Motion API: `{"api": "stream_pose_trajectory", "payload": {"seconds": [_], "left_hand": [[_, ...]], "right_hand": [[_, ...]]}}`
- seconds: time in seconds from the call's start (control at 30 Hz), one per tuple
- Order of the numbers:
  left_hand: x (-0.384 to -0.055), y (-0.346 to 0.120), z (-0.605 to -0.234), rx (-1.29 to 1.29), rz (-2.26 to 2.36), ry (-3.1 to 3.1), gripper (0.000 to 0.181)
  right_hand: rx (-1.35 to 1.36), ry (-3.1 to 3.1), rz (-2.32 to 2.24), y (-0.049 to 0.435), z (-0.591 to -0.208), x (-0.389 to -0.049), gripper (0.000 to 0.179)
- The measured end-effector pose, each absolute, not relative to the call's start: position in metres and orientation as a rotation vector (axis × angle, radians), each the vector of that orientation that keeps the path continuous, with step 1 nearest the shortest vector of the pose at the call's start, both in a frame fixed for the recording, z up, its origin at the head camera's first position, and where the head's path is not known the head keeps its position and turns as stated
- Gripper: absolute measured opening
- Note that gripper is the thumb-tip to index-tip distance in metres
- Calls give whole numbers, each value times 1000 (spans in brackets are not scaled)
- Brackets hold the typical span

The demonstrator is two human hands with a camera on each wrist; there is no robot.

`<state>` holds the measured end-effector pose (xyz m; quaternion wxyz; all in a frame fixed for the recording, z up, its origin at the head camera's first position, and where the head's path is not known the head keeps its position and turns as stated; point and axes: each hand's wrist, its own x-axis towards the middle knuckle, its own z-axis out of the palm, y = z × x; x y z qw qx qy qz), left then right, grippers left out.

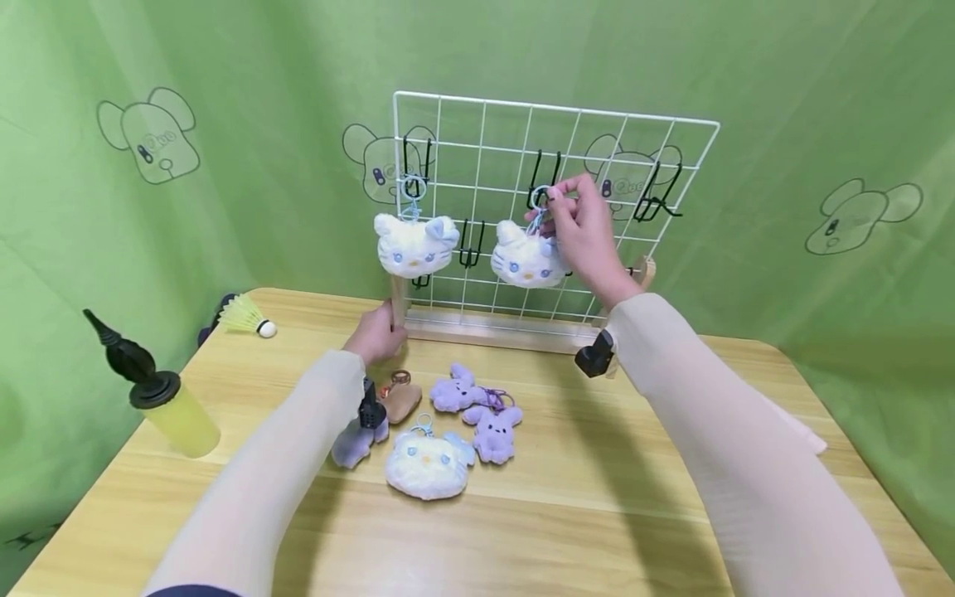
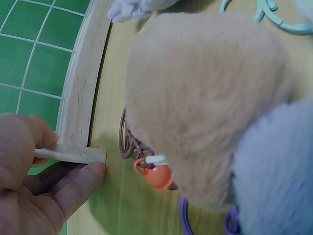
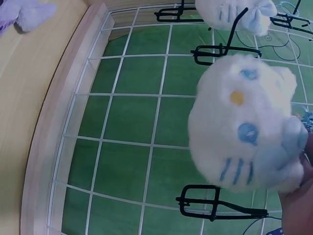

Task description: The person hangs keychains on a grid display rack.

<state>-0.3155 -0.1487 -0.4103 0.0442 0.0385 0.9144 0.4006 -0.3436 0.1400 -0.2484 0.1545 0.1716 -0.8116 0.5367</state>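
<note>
My right hand (image 1: 585, 228) pinches the light blue ring of a white cat-face plush keychain (image 1: 525, 257) at the upper middle black hook (image 1: 545, 170) of a white wire grid rack (image 1: 507, 149). Whether the ring sits over the hook cannot be told. In the right wrist view that plush (image 3: 244, 127) hangs beside the hand, its face turned sideways. A similar white cat plush keychain (image 1: 416, 249) hangs from the upper left hook. Low at the rack's left end, my left hand (image 1: 378, 333) grips its wooden stand; the left wrist view shows fingers and thumb around a wooden piece (image 2: 80, 153).
On the wooden table (image 1: 567, 531) lie another white cat plush (image 1: 427, 468), a brown plush keychain (image 1: 403, 404) and several purple plush keychains (image 1: 494, 435). A yellow bottle with a black nozzle (image 1: 182, 423) and a yellow shuttlecock (image 1: 246, 315) stand left. Black hooks (image 1: 656, 195) jut out at right.
</note>
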Motion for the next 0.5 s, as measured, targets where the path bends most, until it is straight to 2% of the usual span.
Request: {"api": "stream_pose_trajectory", "payload": {"seconds": [0.3,0.5], "left_hand": [[-315,-148,-411,110,1243,2775,57],[-314,-148,-409,104,1248,2767,57]], "right_hand": [[369,-2352,1543,145,-248,-344,12],[413,-2342,1580,150,-246,-341,13]]}}
